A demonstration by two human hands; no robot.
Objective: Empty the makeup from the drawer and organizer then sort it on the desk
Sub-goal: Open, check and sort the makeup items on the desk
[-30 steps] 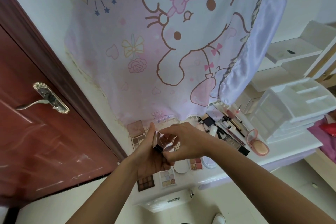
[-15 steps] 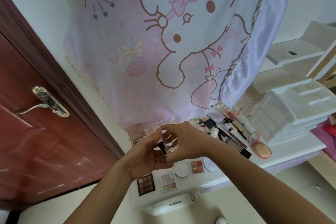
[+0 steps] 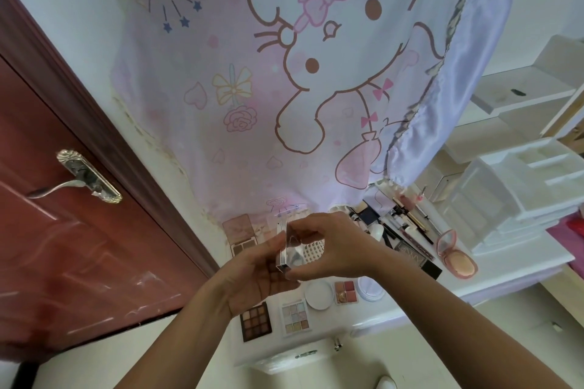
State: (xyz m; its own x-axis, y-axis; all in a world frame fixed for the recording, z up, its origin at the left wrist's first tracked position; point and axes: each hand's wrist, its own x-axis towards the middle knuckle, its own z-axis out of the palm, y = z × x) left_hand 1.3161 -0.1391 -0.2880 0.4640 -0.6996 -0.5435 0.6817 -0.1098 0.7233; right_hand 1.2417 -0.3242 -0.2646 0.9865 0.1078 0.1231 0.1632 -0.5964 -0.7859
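Both hands hold a small clear, silvery makeup case [image 3: 289, 251] above the white desk [image 3: 512, 265]. My left hand [image 3: 252, 275] cups it from below and the left, thumb along its edge. My right hand [image 3: 335, 246] pinches its top and right side. On the desk lie a brown eyeshadow palette [image 3: 255, 320], a pale shimmer palette [image 3: 295, 317], a round white compact [image 3: 319, 295], a pink blush quad [image 3: 345, 291], an open pink compact [image 3: 455, 254] and several pens and tubes [image 3: 407, 224]. The white organizer [image 3: 518, 196] stands at the right.
A red-brown door [image 3: 63, 246] with a metal handle [image 3: 85, 178] is at the left. A pink cartoon cloth [image 3: 284, 79] hangs behind the desk. White shelves [image 3: 521, 95] rise at the back right. The desk drawer front [image 3: 294, 357] shows below the palettes.
The case has been turned between my hands, its clear face now showing more. My hands stay at the same spot above the desk; the view shifted slightly.
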